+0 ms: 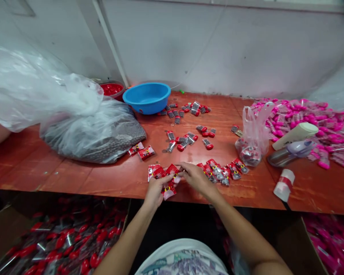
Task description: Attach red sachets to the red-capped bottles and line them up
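Note:
Near the table's front edge, my left hand (pixel 154 190) is closed on a few small red printed cards (pixel 168 187), thumb on top. My right hand (pixel 197 178) reaches in from the right, its thumb and fingers pinched at the edge of the upper red card (pixel 172 169). More red cards (pixel 153 170) lie just beyond my left fingers, partly covered. Right of my right hand is a row of red-carded packets (pixel 225 173) with dark contents. Two red packets (pixel 146 152) rest farther left, against a large clear bag (pixel 103 133) of dark grey pieces.
Loose red-capped pieces (pixel 186 141) are scattered mid-table. A blue basin (pixel 147 98) stands behind them. At right are a small plastic bag (pixel 253 137), a bottle (pixel 286 154), a white roll (pixel 284 185) and a pink heap (pixel 326 126). Boxes of red pieces (pixel 68 240) and pink pieces (pixel 329 244) sit below.

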Available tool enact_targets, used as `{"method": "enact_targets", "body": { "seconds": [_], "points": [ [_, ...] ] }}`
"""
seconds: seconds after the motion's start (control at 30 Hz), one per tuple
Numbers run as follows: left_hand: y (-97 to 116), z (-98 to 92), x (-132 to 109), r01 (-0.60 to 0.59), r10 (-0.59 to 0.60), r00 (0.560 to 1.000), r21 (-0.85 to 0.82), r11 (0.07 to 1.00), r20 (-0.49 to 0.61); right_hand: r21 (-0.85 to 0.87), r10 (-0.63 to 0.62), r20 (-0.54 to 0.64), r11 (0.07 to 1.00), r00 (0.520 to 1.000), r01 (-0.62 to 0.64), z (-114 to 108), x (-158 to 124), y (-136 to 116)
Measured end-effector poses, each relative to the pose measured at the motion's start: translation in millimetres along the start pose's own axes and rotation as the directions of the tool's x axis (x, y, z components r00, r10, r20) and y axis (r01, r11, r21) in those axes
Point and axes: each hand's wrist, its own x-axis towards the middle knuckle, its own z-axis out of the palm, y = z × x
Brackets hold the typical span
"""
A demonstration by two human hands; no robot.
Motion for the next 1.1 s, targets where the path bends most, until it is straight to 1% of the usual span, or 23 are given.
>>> {"method": "enact_targets", "body": {
  "seconds": [0.07, 0.1, 0.13, 0.2, 0.27, 0.37, 0.47, 0.53, 0.7, 0.73, 0.77, 0.8, 0.83, 0.87, 0.9, 0.93, 0.97, 1.03, 1.1],
  "points": [
    [5.5, -1.6, 1.9, -0.026, 0.024, 0.998, -0.032, 0.999, -0.055, -0.209, -0.008, 0.111, 0.977, 0.994, 0.031, -10.9, 24.5, 7.2],
    [7.3, -1.7, 3.0, -0.044, 0.039, 0.995, -0.052, 0.998, -0.087, -0.37, 0.019, 0.118, 0.928, 0.993, 0.026, -15.7, 37.5, 11.9],
    [8.7, -1.8, 4.2, -0.061, 0.052, 0.991, -0.073, 0.995, -0.121, -0.547, 0.058, 0.139, 0.837, 0.989, 0.028, -19.6, 50.1, 17.0],
    [10.1, -2.4, 6.5, -0.075, 0.057, 0.985, -0.106, 0.992, -0.162, -0.649, 0.099, 0.137, 0.761, 0.986, 0.014, -23.8, 71.3, 26.6],
    [10.8, -4.7, 8.0, -0.071, 0.048, 0.984, -0.133, 0.989, -0.169, -0.676, 0.109, 0.168, 0.736, 0.98, 0.034, -22.7, 83.5, 32.7],
    [12.3, -9.3, 8.6, -0.046, 0.018, 0.987, -0.169, 0.985, -0.161, -0.688, 0.096, 0.255, 0.717, 0.962, 0.111, -13.0, 84.1, 32.7],
    [14.6, -10.3, 7.9, -0.026, -0.014, 0.986, -0.233, 0.972, -0.168, -0.678, 0.085, 0.323, 0.715, 0.943, 0.168, -0.1, 73.3, 26.5],
    [15.7, -8.2, 7.5, -0.022, -0.028, 0.984, -0.279, 0.96, -0.174, -0.667, 0.08, 0.347, 0.722, 0.934, 0.186, 6.0, 65.9, 22.1],
    [17.5, -5.6, 9.2, -0.032, -0.04, 0.979, -0.35, 0.936, -0.198, -0.626, 0.056, 0.353, 0.756, 0.934, 0.191, 7.1, 43.7, 10.8],
    [17.8, -6.7, 9.9, -0.043, -0.035, 0.978, -0.366, 0.93, -0.205, -0.592, 0.04, 0.319, 0.789, 0.947, 0.166, 6.7, 36.1, 7.8],
    [18.1, -8.0, 10.7, -0.055, -0.028, 0.977, -0.378, 0.924, -0.21, -0.521, 0.015, 0.259, 0.844, 0.966, 0.127, 6.8, 27.0, 4.4],
    [18.1, -9.4, 11.3, -0.067, -0.019, 0.976, -0.385, 0.92, -0.216, -0.406, -0.006, 0.181, 0.91, 0.983, 0.081, 7.9, 16.9, 0.8],
    [17.8, -10.6, 11.9, -0.08, -0.01, 0.974, -0.388, 0.918, -0.224, -0.247, -0.01, 0.092, 0.968, 0.996, 0.033, 9.9, 6.2, -3.0],
    [17.1, -11.2, 12.3, -0.09, -0.004, 0.972, -0.386, 0.918, -0.236, -0.06, 0.013, 0.014, 0.998, 1.0, -0.012, 12.8, -4.5, -6.9],
    [15.8, -11.1, 12.5, -0.1, 0.003, 0.969, -0.381, 0.919, -0.247, 0.124, 0.057, -0.038, 0.991, 0.998, -0.052, 16.7, -14.6, -10.8],
    [14.0, -10.3, 12.6, -0.11, 0.011, 0.967, -0.377, 0.92, -0.255, 0.272, 0.108, -0.057, 0.958, 0.992, -0.089, 21.2, -23.4, -14.4],
    [11.8, -8.9, 12.4, -0.115, 0.017, 0.967, -0.372, 0.921, -0.256, 0.384, 0.16, -0.065, 0.915, 0.985, -0.123, 26.0, -30.6, -17.5],
    [6.4, -4.6, 11.1, -0.117, 0.03, 0.97, -0.356, 0.927, -0.242, 0.512, 0.245, -0.107, 0.844, 0.964, -0.158, 35.1, -39.2, -21.5],
    [1.4, 0.1, 8.7, -0.138, 0.064, 0.972, -0.331, 0.934, -0.225, 0.543, 0.3, -0.194, 0.826, 0.934, -0.152, 41.7, -41.8, -22.3]
  ]
}}
